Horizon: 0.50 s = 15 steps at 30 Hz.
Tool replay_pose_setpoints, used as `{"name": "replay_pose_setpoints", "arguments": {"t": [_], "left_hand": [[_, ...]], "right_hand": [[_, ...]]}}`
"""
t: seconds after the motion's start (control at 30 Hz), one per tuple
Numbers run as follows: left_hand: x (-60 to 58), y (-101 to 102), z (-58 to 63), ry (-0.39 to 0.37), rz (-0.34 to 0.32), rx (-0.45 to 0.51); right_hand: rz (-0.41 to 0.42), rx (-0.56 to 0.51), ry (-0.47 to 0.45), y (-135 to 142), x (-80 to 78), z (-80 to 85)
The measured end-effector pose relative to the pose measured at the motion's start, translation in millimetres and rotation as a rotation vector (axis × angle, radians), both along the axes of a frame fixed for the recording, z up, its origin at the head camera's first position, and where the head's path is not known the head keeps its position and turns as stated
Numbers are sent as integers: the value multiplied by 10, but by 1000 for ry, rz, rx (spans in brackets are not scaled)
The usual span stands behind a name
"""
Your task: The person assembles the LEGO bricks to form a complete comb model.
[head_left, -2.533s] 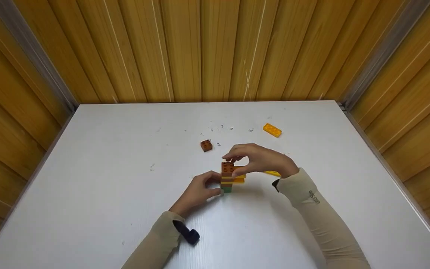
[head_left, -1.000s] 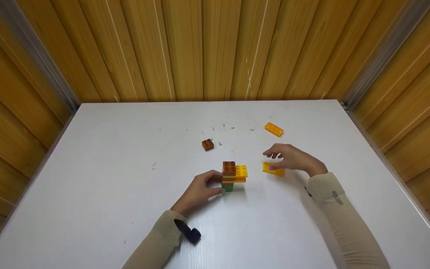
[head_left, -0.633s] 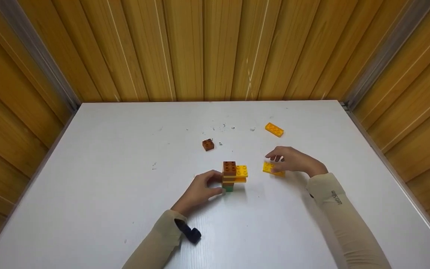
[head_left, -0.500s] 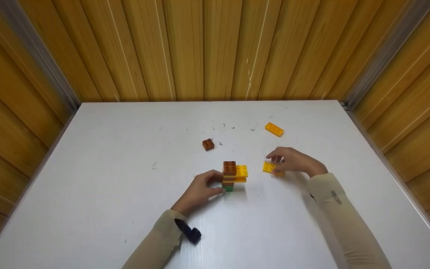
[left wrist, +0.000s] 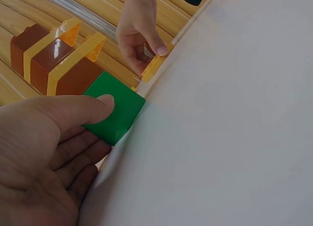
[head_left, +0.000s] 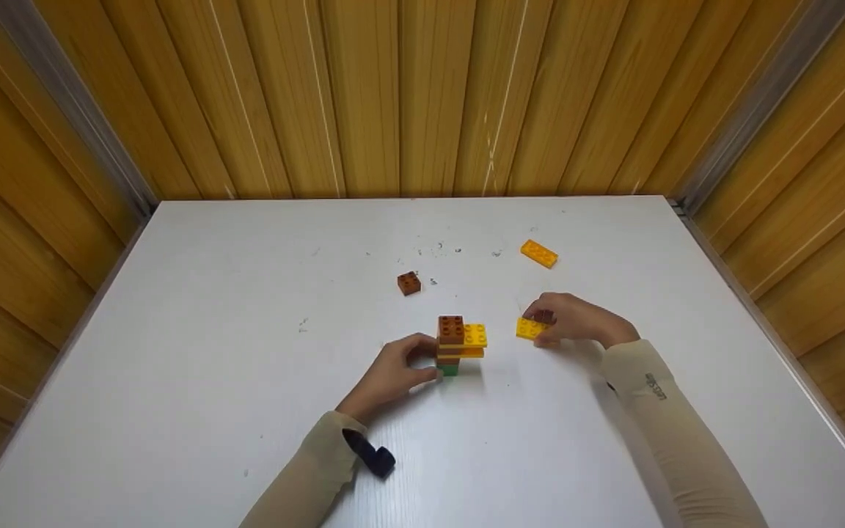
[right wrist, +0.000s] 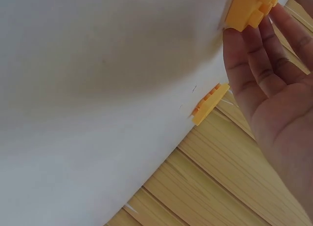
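Observation:
A tower of building bricks (head_left: 450, 331) stands upright on the table: a green brick (left wrist: 120, 111) at the bottom, then brown bricks alternating with flat yellow ones that jut out to the right. My left hand (head_left: 389, 372) grips the tower low down, its thumb against the green brick's side in the left wrist view. To the right of the tower, my right hand (head_left: 580, 320) pinches a flat yellow brick (head_left: 530, 328) between thumb and fingers. That brick is low at the tabletop, studs up, its right end hidden under the hand.
A loose brown brick (head_left: 408, 283) lies behind the tower. Farther back on the right lies another flat yellow brick (head_left: 539, 254). The white table (head_left: 210, 330) is bordered by wood-look panel walls (head_left: 364, 103) at the back and both sides.
My right hand has left the tower's top, moved right to the flat yellow brick and closed its thumb and fingers on it. My left hand has stayed at the tower's base.

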<state>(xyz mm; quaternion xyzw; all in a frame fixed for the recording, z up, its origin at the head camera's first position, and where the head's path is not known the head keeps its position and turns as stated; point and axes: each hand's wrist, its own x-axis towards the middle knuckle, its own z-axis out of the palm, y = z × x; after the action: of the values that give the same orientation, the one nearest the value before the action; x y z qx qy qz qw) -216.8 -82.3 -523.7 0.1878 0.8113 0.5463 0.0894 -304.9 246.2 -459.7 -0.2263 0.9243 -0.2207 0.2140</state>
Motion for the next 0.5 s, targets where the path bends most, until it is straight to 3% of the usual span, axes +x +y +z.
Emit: {"name": "replay_pose_setpoints", "arguments": {"t": [0.5], "left_hand": [[14,-1,13,-64,16,17]], "right_hand": [[45,-10,20,-46,-1,0]]}}
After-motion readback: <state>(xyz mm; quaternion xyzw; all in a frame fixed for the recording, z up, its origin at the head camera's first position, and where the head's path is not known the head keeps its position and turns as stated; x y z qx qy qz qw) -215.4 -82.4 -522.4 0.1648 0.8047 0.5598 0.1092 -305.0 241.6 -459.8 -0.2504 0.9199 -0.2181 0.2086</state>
